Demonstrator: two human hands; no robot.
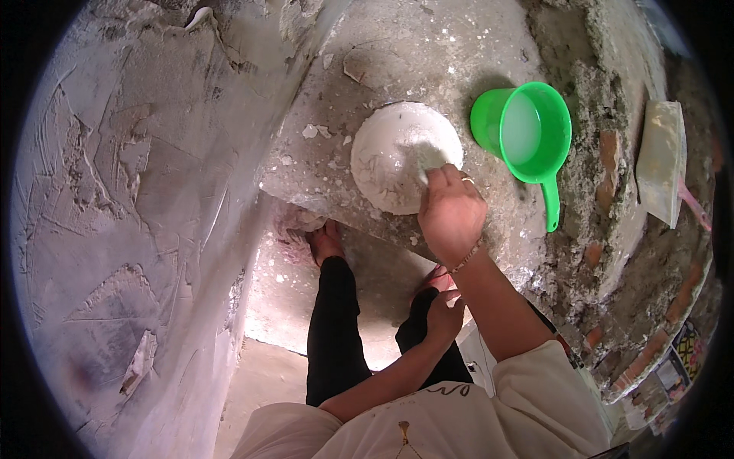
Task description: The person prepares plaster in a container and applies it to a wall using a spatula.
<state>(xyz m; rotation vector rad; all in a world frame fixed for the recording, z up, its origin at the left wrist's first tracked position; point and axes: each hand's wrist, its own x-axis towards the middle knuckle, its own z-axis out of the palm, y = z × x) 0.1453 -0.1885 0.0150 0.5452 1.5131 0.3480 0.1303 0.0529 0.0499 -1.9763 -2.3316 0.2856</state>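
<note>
My right hand (455,210) reaches over a round white tub (355,164) on a rough concrete ledge. The tub holds a pale, plaster-like material (397,145). My right fingers are closed and point down at its right side; a pale, blurred shape shows at their tips, too unclear to name. A green dipper (484,118) with a handle stands right of the tub, with cloudy whitish liquid inside. My left hand (442,317) rests by my right knee, thumb apart from the fingers, holding nothing that I can see. Its fingertips are partly hidden.
A plastered wall (145,229) with trowel marks rises on the left. Broken masonry with exposed brick (608,161) runs along the right. A pale flat piece (661,164) with a pink strip leans there. My feet (326,243) are below the ledge's edge.
</note>
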